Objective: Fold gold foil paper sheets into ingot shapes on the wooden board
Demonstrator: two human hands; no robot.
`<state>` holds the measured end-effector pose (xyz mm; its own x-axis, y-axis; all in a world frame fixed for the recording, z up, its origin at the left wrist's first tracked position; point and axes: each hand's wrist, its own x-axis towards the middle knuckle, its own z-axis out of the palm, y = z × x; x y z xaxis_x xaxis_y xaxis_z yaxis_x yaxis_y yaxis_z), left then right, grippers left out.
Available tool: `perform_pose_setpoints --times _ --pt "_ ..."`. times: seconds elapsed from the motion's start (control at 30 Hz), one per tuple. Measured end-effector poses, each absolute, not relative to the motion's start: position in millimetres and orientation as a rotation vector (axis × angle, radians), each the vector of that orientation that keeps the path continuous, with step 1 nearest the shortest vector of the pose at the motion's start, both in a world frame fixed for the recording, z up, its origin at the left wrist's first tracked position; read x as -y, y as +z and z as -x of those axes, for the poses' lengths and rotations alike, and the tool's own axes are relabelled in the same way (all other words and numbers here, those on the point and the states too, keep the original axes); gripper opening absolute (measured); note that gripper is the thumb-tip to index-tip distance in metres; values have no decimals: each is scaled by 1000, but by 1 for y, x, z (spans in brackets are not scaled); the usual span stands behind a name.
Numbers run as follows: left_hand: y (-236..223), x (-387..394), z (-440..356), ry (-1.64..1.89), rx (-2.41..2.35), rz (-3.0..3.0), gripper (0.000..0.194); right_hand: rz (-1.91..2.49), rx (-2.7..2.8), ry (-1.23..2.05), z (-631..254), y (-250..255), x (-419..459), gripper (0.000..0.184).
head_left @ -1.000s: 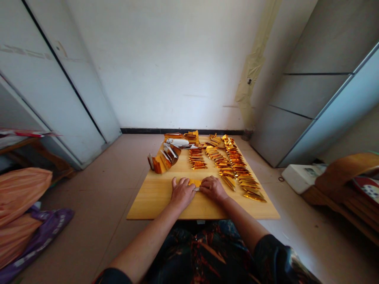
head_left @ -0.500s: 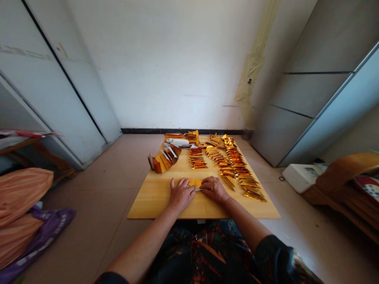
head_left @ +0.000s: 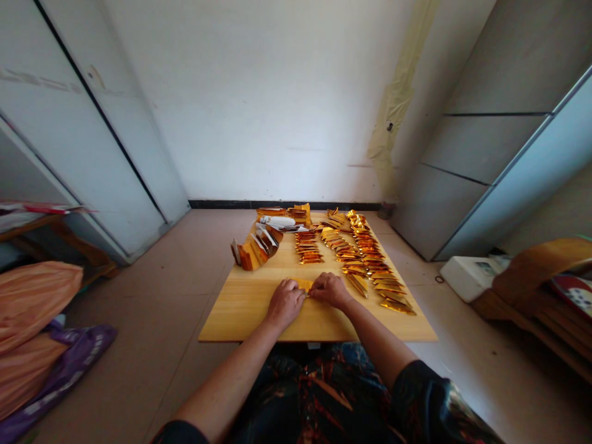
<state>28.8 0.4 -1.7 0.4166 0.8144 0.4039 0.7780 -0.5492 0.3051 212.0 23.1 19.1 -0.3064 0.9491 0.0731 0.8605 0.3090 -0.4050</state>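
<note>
Between my hands, low on the wooden board (head_left: 240,317), lies a sheet of gold foil paper (head_left: 304,284), mostly covered by my fingers. My left hand (head_left: 285,302) grips its left side with curled fingers. On the right side, my right hand (head_left: 329,290) pinches the paper's near edge. To the right of my right hand, rows of folded gold foil pieces (head_left: 377,265) run toward the far edge. A shorter row of folded foil pieces (head_left: 309,248) sits beyond my hands. Loose gold sheets with pale backs (head_left: 259,246) stand curled at the far left.
A white bundle (head_left: 277,221) lies among more gold paper at the board's back. Past the board is a white wall (head_left: 277,123). Grey cabinets (head_left: 481,135) stand at the right. Orange and purple bags (head_left: 41,333) lie on the left, and a white box (head_left: 467,277) sits at right.
The fingers of my left hand have curled in, with the thumb no longer spread. My right hand has shifted slightly left and away from me. Less of the gold paper's pale edge shows.
</note>
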Motion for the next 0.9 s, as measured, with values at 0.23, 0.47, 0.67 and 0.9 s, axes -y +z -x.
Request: perform_pose_setpoints --times 0.23,0.47,0.67,0.9 --pt "0 -1 -29 806 -1458 -2534 20 1578 2318 495 -217 13 -30 14" --pt "1 -1 -29 795 -1455 -2529 19 1687 2288 416 -208 19 -25 13" --pt "3 -3 -27 779 -1410 -2566 17 1742 2261 389 -201 24 -19 12" --pt "-2 -4 -23 746 -1394 -2620 23 1773 2258 383 -199 29 -16 11"
